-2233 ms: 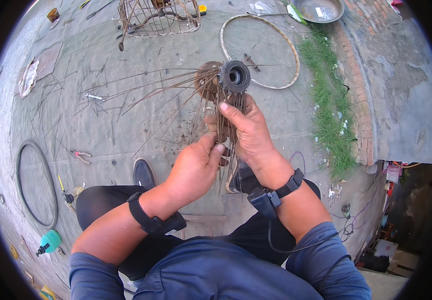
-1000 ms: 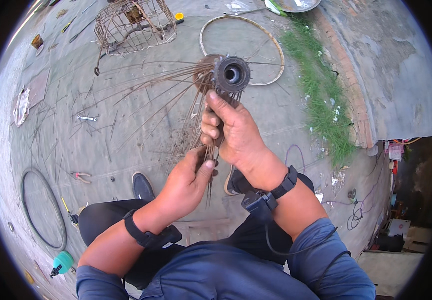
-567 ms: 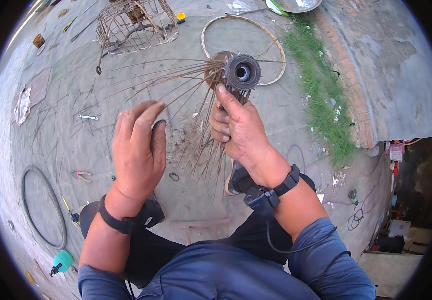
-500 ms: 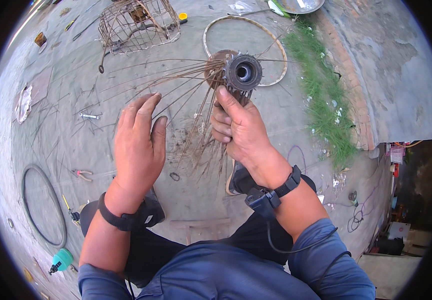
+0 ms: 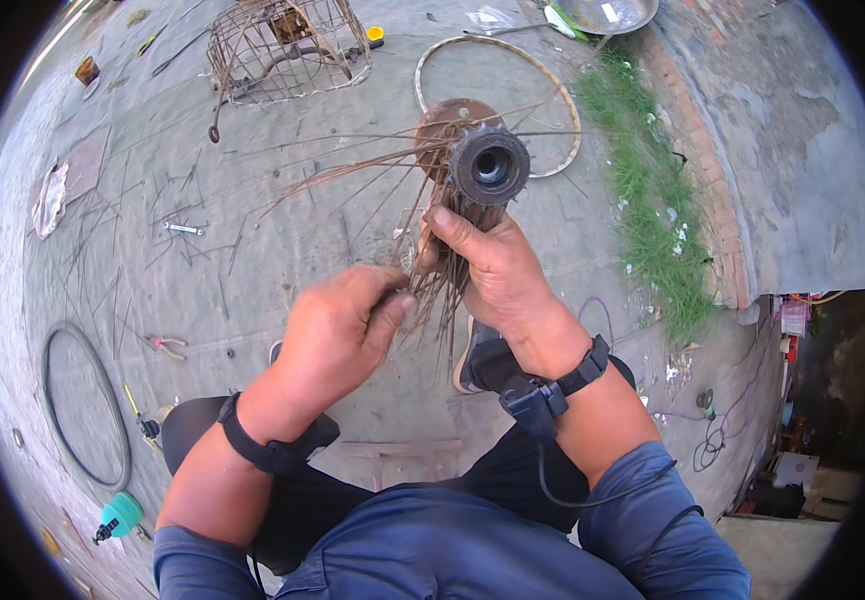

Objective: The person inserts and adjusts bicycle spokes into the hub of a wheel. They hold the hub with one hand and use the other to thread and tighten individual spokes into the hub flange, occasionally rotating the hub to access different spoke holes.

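A rusty bicycle wheel hub with a dark toothed sprocket is held up in front of me. Many thin rusty spokes still hang from it, fanning out to the left and downward. Around the hub's body and some spokes, my right hand is closed, thumb on top just below the sprocket. My left hand is at the lower spokes, its thumb and fingers pinched together around the spokes there. Exactly how many it grips I cannot make out.
A bare wheel rim lies beyond the hub, near a wire basket. Grass and a brick edge run along the right. On the left lie loose spokes, a wrench, pliers, a tire and a teal bottle.
My left hand has moved right and down, from open beside the spokes to pinching them. Several lower spokes are now gathered closer together. The hub has shifted slightly.
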Tool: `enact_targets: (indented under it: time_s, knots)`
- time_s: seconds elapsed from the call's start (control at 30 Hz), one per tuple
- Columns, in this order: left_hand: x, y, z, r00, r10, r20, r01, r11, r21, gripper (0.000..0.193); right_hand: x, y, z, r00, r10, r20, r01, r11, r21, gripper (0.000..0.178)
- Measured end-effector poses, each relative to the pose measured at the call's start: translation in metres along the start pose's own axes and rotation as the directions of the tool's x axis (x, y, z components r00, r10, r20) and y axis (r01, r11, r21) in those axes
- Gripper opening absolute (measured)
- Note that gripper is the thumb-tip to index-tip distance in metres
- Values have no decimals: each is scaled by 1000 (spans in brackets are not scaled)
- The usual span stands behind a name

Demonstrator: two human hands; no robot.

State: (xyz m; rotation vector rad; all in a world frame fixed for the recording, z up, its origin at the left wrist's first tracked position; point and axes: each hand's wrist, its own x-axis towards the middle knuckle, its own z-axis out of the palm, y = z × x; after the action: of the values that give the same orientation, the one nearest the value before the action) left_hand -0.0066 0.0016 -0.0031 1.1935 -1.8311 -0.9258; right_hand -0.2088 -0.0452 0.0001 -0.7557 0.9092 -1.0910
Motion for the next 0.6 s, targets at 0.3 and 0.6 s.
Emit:
enact_targets:
  time_s: [0.3,0.6]
  knots:
    - [16,-10,-21,924,255,-285,-220,964,149,21,-10,-6,-7,973,140,186,-165,978,126,21]
    - [14,-7,-24,866,367,-339,-318,929,191,26,-12,-4,-5,943,215,253,-273,935,225,27]
